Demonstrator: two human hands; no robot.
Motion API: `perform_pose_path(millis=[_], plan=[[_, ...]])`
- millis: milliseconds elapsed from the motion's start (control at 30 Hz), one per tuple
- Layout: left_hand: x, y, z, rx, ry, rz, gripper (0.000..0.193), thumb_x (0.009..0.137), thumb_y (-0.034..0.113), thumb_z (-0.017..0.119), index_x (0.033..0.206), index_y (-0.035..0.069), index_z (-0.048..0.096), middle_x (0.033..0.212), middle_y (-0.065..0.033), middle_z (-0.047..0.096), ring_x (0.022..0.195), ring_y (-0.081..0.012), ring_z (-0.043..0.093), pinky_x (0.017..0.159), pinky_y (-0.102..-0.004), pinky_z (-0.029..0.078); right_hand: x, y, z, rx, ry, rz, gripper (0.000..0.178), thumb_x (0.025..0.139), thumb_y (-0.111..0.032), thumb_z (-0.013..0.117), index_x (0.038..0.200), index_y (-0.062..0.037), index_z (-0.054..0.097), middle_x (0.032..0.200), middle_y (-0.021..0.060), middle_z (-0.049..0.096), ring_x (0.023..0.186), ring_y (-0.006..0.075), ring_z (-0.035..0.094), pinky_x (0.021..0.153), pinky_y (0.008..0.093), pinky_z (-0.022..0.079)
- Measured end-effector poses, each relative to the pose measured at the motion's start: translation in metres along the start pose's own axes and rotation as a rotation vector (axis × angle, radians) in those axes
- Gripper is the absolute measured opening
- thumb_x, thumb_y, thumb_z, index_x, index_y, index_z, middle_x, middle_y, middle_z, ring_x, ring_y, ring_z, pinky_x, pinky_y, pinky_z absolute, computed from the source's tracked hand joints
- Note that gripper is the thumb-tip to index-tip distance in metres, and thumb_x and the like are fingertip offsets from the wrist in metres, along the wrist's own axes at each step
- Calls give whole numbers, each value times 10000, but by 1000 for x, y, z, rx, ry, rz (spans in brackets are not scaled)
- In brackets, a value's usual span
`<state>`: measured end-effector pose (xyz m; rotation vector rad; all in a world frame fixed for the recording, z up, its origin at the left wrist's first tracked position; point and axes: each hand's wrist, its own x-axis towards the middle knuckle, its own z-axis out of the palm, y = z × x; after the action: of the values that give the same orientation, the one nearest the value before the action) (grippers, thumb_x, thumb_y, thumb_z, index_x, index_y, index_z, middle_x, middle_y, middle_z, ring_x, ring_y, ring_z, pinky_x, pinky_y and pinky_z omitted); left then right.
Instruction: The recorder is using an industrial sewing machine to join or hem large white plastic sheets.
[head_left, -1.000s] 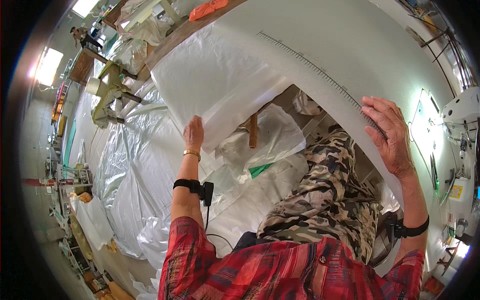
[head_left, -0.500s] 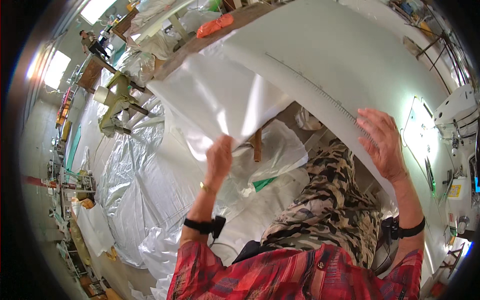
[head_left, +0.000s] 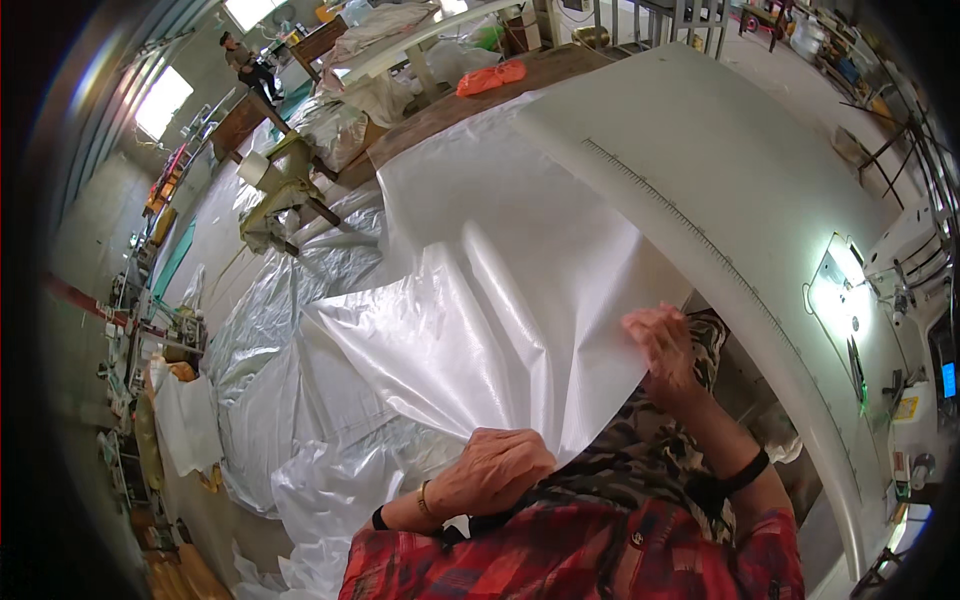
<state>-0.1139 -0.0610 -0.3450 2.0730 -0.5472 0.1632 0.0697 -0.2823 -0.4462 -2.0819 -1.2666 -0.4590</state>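
A large, glossy white plastic sheet [head_left: 420, 340] spreads in front of me, with raised folds running down toward my hands. My left hand [head_left: 495, 468] is closed round its near edge, low and close to my shirt. At the sheet's right edge is my right hand [head_left: 665, 355], fingers bent together over the border and slightly blurred; its thumb is hidden. To the right, the pale worktable [head_left: 690, 150] carries a printed ruler scale [head_left: 690, 230] along its rounded edge. The sheet's far part meets this table edge.
A sewing machine [head_left: 905, 265] with a bright lamp stands at the right, dark-bladed snips [head_left: 857, 375] beside it. An orange-red bundle [head_left: 490, 78] lies on a brown board [head_left: 430, 115]. Crumpled clear plastic [head_left: 270, 360] covers the left floor. A person [head_left: 250, 68] stands far off.
My left hand has drawn the sheet's edge down toward me. My right hand has left the ruler edge of the table and moved left onto the sheet. The view has shifted.
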Motion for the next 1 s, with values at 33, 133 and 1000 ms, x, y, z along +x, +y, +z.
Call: perform_pose_path(millis=[33, 133, 1000], plan=[[-5, 7, -5, 3, 5, -1, 61, 872, 74, 600, 886, 53, 544, 764, -90, 536, 679, -299, 563, 584, -380, 431, -2, -3, 2, -1, 54, 46, 317, 848, -100, 518, 1145, -11, 584, 1098, 140, 615, 1036, 330, 587, 969, 505, 411], [-20, 24, -23, -65, -13, 3, 69, 855, 72, 615, 866, 51, 551, 757, -93, 553, 687, -302, 576, 591, -372, 437, -22, 9, 14, -62, 157, 170, 322, 826, -100, 545, 1129, 1, 593, 1120, 151, 615, 1041, 351, 579, 958, 457, 426], [10, 11, 11, 3, -294, -219, 240, 883, 150, 700, 1057, -1, 633, 995, -140, 678, 919, -272, 666, 830, -362, 516, -83, -103, -89, -209, -603, -165, 107, 764, -145, 554, 660, -137, 532, 667, 24, 568, 678, 186, 599, 766, 346, 446]])
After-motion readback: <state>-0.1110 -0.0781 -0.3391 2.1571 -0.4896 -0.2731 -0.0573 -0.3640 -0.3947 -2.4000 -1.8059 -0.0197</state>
